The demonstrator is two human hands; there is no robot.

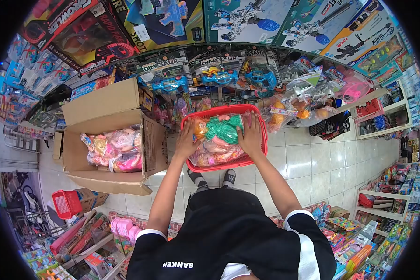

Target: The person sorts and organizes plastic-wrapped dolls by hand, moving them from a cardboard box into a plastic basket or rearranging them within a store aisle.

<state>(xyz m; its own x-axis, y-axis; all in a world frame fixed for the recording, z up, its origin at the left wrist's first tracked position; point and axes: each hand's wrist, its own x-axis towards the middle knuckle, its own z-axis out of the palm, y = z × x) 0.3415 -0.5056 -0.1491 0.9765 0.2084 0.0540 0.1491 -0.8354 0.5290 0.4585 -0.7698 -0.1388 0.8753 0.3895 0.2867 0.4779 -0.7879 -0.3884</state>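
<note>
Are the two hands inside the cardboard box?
No, the left hand and right hand are both at the red basket, to the right of the cardboard box.

1. Left forearm (170, 182) reaches toward 1 o'clock.
2. Left hand (186, 142) shows its back, fingers extended toward 12 o'clock.
3. Right forearm (273, 177) reaches toward 11 o'clock.
4. Right hand (250, 137) shows its back, fingers extended toward 12.

This looks like a toy shop. Boxed toy guns (247, 22) line the far side; stocked shelves (382, 194) stand right.
</note>
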